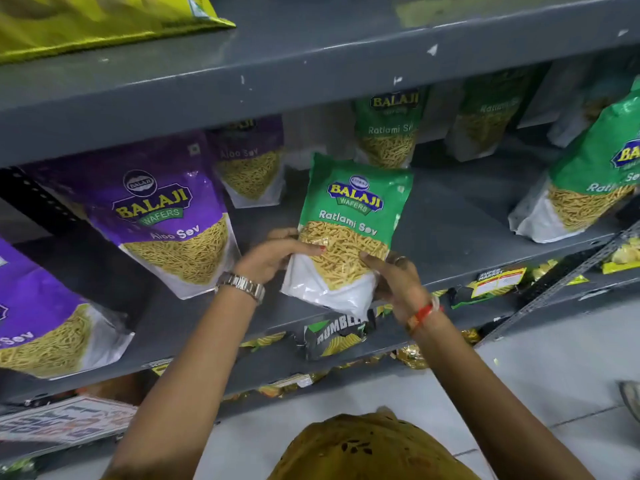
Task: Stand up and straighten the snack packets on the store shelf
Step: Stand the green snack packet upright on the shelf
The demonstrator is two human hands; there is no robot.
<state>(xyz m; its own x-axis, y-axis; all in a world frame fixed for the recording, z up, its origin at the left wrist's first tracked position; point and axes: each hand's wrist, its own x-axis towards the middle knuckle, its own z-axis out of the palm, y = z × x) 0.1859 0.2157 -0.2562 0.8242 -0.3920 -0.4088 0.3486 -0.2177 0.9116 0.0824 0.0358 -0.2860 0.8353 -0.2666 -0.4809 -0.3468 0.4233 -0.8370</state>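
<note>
A green Ratlami Sev packet (351,216) stands upright near the front edge of the grey shelf (450,237). My left hand (273,252) grips its lower left side and my right hand (394,277) grips its lower right side. Purple Aloo Sev packets stand to the left: one large (162,209), one further back (251,161), one at the far left (45,323). More green packets stand behind (388,129) and at the right (588,181).
The shelf above (311,53) overhangs and carries a yellow-green bag (86,19). A lower shelf holds a dark chips packet (334,336), small yellow packets and a price tag (498,280). Pale floor tiles lie below.
</note>
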